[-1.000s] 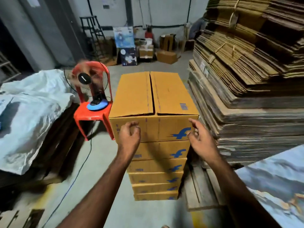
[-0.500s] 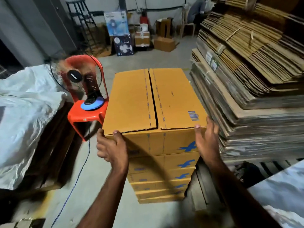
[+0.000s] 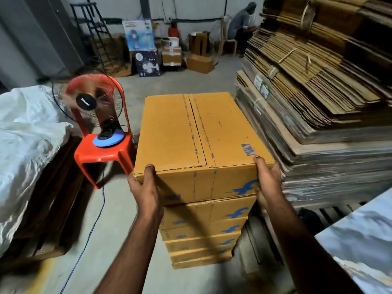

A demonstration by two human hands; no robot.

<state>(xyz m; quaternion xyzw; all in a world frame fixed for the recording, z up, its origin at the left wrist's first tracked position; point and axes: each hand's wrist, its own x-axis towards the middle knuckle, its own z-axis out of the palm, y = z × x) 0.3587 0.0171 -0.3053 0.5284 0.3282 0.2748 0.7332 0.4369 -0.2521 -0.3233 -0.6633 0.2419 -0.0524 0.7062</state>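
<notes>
Head view: hands [image 3: 267, 183] grip top box [image 3: 201, 132], long axis pointing away.

Left hand [image 3: 144, 187] shifted from top box [image 3: 201, 132] front to left corner; right hand [image 3: 268, 183] now clasps right corner.

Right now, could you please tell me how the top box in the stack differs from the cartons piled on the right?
The top box is assembled and closed; the piled cartons lie flat. The top box is yellow with blue print; the piled cartons are duller brown. Both are cardboard.
</notes>
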